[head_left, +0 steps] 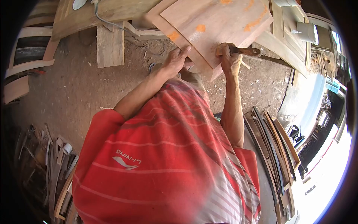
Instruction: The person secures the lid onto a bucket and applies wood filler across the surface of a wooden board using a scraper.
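Note:
Tilted at the top centre is a pale wooden panel (220, 31) with a raised field and a stepped border. Several orange patches mark its face, and a small whitish sheen shows near its middle. My left hand (174, 61) grips the panel's near left edge, its thumb on the border and the other fingers partly hidden underneath. Over the panel's near right side, my right hand (230, 59) is closed around a wooden-handled tool (248, 51). The handle points right and has a hole near its end. My fingers partly cover the working end, so I cannot tell whether it is a brush or a scraper.
Beyond the panel lie large boards (123, 11) and a grey cable (112, 24). A white container (307, 33) stands at the upper right. Wood strips (274, 149) are stacked at lower right, with offcuts (56, 164) at lower left. Shavings litter the dirt floor (82, 89).

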{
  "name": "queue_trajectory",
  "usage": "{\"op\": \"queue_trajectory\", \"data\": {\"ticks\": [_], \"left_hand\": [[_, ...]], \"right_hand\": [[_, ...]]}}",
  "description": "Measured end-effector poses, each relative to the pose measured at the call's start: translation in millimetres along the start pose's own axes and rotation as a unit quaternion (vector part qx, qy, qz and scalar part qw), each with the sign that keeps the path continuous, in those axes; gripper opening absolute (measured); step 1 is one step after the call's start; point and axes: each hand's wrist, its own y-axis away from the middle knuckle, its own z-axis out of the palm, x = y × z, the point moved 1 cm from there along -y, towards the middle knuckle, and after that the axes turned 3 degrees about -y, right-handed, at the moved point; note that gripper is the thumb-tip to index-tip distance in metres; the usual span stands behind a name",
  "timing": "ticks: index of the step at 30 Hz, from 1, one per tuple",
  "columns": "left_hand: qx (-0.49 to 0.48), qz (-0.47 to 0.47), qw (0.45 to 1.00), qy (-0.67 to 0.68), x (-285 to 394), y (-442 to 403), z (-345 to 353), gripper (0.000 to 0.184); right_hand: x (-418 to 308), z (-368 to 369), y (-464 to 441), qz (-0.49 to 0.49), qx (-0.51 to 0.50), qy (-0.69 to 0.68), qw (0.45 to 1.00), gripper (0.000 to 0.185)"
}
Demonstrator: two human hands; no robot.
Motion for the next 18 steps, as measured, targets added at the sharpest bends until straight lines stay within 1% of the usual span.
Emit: {"op": "queue_trajectory", "data": {"ticks": [1, 2, 5, 7, 10, 14, 16, 18], "left_hand": [[-0.005, -0.013, 1.0, 0.001, -1, -1, 0, 0.066], [-0.006, -0.013, 1.0, 0.001, -1, -1, 0, 0.066], [-0.003, 0.003, 1.0, -0.008, 1, 1, 3, 0.065], [0.012, 0.007, 1.0, -0.012, 12, 8, 8, 0.054], [0.02, 0.014, 1.0, -0.009, 13, 9, 9, 0.056], [0.014, -0.002, 1.0, -0.022, 14, 9, 7, 0.057], [0.013, -0.004, 1.0, -0.024, 18, 12, 9, 0.059], [0.011, -0.01, 0.999, -0.029, 17, 11, 7, 0.06]], "right_hand": [[2, -1, 0, -0.021, 0.024, 0.027, 0.999, 0.032], [4, -3, -1, -0.021, 0.025, 0.028, 0.999, 0.032], [5, -4, 0, 0.008, 0.005, 0.038, 0.999, 0.033], [4, -3, 2, 0.019, 0.014, 0.01, 1.0, 0.035], [3, -5, -1, 0.002, 0.006, 0.046, 0.999, 0.036], [2, -6, 1, 0.007, -0.013, 0.023, 1.0, 0.037], [2, -3, 1, -0.019, 0.017, 0.038, 0.999, 0.037], [-7, -4, 3, -0.009, 0.007, 0.045, 0.999, 0.036]]}}
